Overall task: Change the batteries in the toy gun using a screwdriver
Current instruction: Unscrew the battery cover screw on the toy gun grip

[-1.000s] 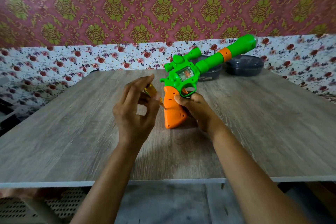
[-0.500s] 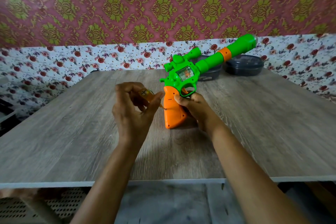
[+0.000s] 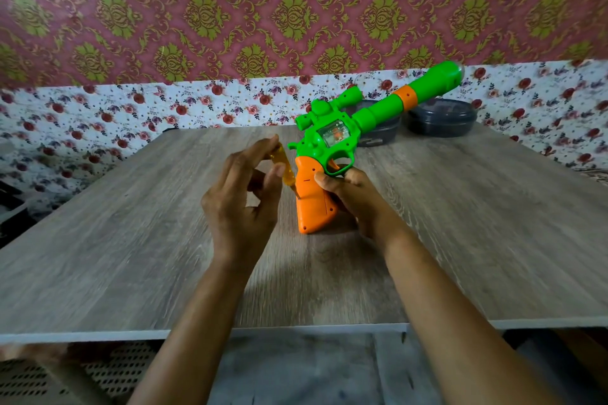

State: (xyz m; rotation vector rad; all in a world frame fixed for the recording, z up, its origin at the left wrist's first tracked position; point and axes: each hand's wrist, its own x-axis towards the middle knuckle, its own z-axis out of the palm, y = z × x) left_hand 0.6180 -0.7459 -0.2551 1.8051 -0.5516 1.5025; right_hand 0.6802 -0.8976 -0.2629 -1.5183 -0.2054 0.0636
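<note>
One toy gun (image 3: pixel 332 141) - green body, orange grip - stands butt-down near the middle of the wooden table (image 3: pixel 115 240), with the barrel angled up toward the back right. The right hand (image 3: pixel 352 197) grips the orange grip from the right side, thumb on the near face, fingers curled round behind. One screwdriver (image 3: pixel 283 168) with a translucent yellow handle is pinched in the left hand (image 3: pixel 241 204) between thumb and fingertips. The handle tilts with its top leaning left, and the tip sits at the grip's left edge, apparently touching. Two dark containers (image 3: pixel 441 117) stand side by side at the table's back edge behind the barrel - the left one is partly hidden by the gun.
</note>
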